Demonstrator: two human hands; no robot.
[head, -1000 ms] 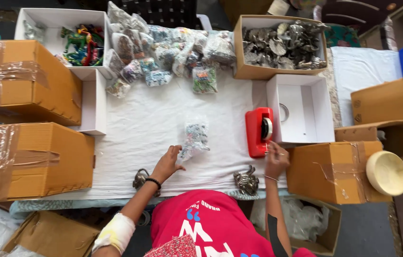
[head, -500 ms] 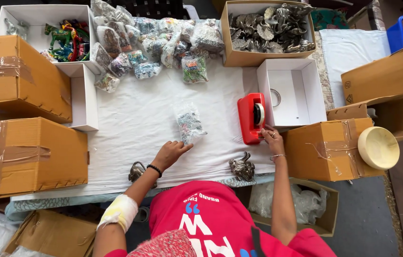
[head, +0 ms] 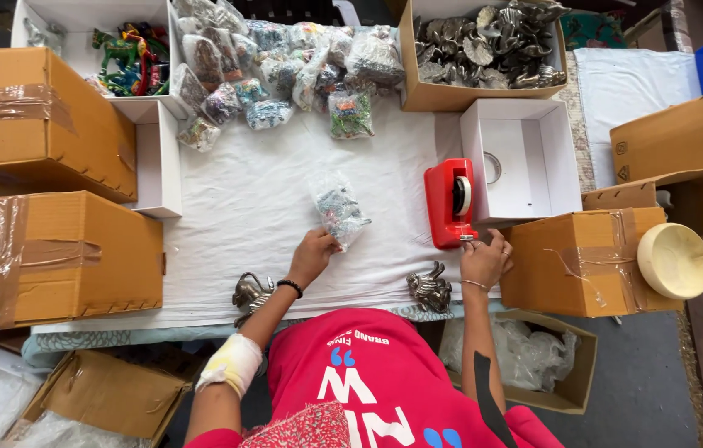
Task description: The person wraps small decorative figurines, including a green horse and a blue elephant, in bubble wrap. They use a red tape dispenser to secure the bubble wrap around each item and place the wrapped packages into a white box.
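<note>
My left hand (head: 313, 254) pinches the lower edge of a small clear plastic bag (head: 339, 207) of colourful pieces, which lies on the white cloth (head: 243, 191). My right hand (head: 484, 259) is at the near end of a red tape dispenser (head: 444, 203), fingers closed on the tape at its cutter. Two dark metal figurines stand at the cloth's near edge. One figurine (head: 250, 292) is by my left wrist, and the other figurine (head: 430, 289) is just left of my right hand.
An open white box (head: 534, 166) sits right of the dispenser. A carton of metal figurines (head: 484, 41) and a pile of filled bags (head: 285, 58) lie at the back. Taped cardboard boxes (head: 44, 257) stand left. Another carton (head: 575, 265) and a pale bowl (head: 673, 260) are at right.
Both hands keep their places, the left at the bag, the right at the dispenser. The bag has slid slightly further from me.
</note>
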